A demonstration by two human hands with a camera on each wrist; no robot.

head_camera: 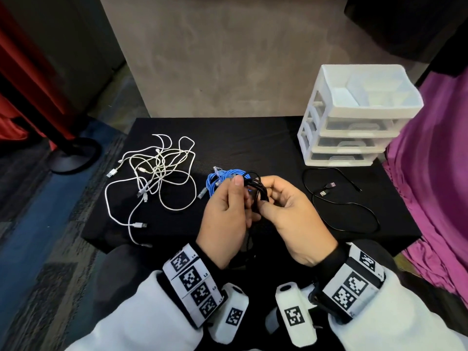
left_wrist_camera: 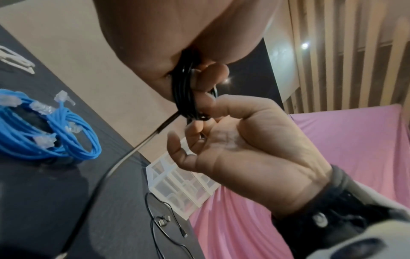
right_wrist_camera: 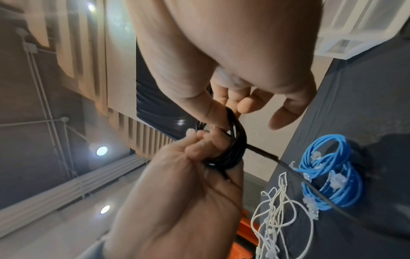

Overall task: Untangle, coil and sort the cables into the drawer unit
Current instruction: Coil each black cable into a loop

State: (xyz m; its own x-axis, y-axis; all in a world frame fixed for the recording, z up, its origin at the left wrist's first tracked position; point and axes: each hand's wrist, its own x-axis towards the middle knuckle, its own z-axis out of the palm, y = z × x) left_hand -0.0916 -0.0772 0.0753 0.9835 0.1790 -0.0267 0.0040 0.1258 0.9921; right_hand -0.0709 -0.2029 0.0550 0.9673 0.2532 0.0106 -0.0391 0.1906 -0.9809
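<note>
Head view: a person's left hand (head_camera: pixel 222 221) and right hand (head_camera: pixel 291 216) meet above the front edge of a black table (head_camera: pixel 253 143), both gripping a small coil of black cable (head_camera: pixel 255 191) between them. The left thumb lies along the coil's near side; the right thumb and fingers pinch it from the 3 o'clock side. Just behind the hands, toward 11 o'clock, lies a coiled bundle of blue network cables (head_camera: pixel 217 181). A tangle of white USB cables (head_camera: pixel 157 173) sprawls at 9 o'clock. A second, loose black cable (head_camera: pixel 347 206) lies at 3 o'clock, its two plugs close together. The white drawer unit (head_camera: pixel 354 115) stands at 1 o'clock on the table's far right corner, its three drawers pushed in.

Left wrist view: the left hand (left_wrist_camera: pixel 177 35) fills the top, the black coil (left_wrist_camera: pixel 184 91) emerging beneath it. The right hand (left_wrist_camera: pixel 255 154) curls its fingers round the coil from 4 o'clock. One strand runs down from the coil toward 7 o'clock, over the table. The blue bundle (left_wrist_camera: pixel 44 131) lies at 9 o'clock, the drawer unit (left_wrist_camera: pixel 182 185) low at centre.

Right wrist view: the left hand (right_wrist_camera: pixel 221 61) reaches down from 12 o'clock, a finger pressed against the coil (right_wrist_camera: pixel 230 149). The right hand (right_wrist_camera: pixel 182 201) holds it from 6 o'clock. The blue bundle (right_wrist_camera: pixel 330 175) and white cables (right_wrist_camera: pixel 277 219) lie at 4 o'clock.
</note>
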